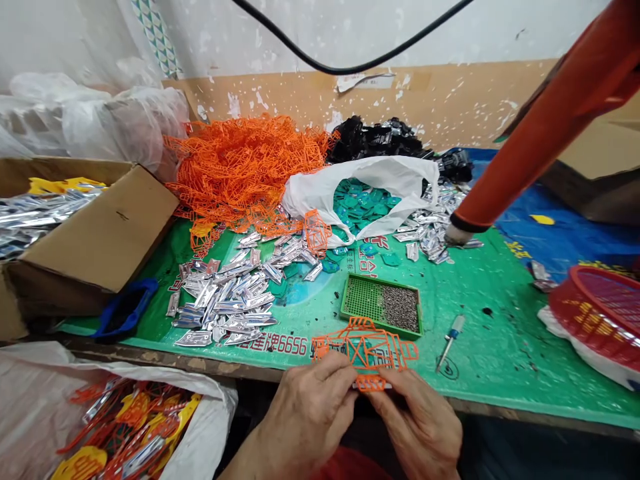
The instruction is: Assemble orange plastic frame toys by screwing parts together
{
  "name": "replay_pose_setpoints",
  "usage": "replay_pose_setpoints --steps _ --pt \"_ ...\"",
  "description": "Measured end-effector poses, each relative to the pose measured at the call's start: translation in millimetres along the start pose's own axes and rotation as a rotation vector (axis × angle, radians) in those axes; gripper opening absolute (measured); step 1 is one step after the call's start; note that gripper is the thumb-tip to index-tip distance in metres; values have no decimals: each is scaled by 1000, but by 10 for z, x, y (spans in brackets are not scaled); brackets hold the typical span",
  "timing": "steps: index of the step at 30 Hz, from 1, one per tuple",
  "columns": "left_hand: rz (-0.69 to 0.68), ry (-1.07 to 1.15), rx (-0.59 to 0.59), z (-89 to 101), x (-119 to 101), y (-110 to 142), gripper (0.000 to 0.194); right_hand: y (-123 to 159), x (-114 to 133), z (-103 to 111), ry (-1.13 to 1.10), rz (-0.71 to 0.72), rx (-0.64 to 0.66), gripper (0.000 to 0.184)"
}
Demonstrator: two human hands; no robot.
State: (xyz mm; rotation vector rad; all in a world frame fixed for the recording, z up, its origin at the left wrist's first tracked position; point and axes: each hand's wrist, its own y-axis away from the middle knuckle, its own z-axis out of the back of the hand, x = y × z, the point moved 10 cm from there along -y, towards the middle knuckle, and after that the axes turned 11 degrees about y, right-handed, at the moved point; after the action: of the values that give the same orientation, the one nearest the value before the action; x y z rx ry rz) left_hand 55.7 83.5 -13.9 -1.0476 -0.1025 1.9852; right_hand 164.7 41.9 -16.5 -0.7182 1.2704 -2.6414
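Observation:
Both my hands hold one orange plastic frame [367,350] at the near edge of the table. My left hand [307,413] pinches its lower left side, fingers closed. My right hand [425,427] grips its lower right part, fingers curled. Just beyond the frame sits a small green tray [360,297] filled on its right half with tiny dark metal pieces. A blue-handled screwdriver [450,340] lies to the right of the frame.
A green printed sheet [475,300] covers the table, with silver metal strips [225,300], an orange frame heap [240,167], a white bag of teal pieces [363,197] and black parts [380,137]. Cardboard box [95,227] at left, red basket [600,313] at right. Another person's orange sleeve [545,127] reaches in.

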Motion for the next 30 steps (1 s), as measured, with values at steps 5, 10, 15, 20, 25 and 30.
replay_pose_setpoints --steps 5,10,15,20,25,30 --pt "-62 -121 58 22 -71 -16 19 -81 74 -12 -74 92 69 9" --pt "-139 -72 24 37 -125 -8 17 -83 35 -54 -143 90 164 12" --pt "-109 -45 37 7 -97 -6 18 -55 6 -53 -177 54 139 9" --pt "-49 -19 38 -20 -15 0 19 -73 -8 -95 -237 30 176 8" --pt "10 37 86 -65 57 17 27 -80 -14 -149 -345 6 228 6" --pt "42 124 180 -92 40 -16 21 -74 -45 -312 -515 -116 376 11"
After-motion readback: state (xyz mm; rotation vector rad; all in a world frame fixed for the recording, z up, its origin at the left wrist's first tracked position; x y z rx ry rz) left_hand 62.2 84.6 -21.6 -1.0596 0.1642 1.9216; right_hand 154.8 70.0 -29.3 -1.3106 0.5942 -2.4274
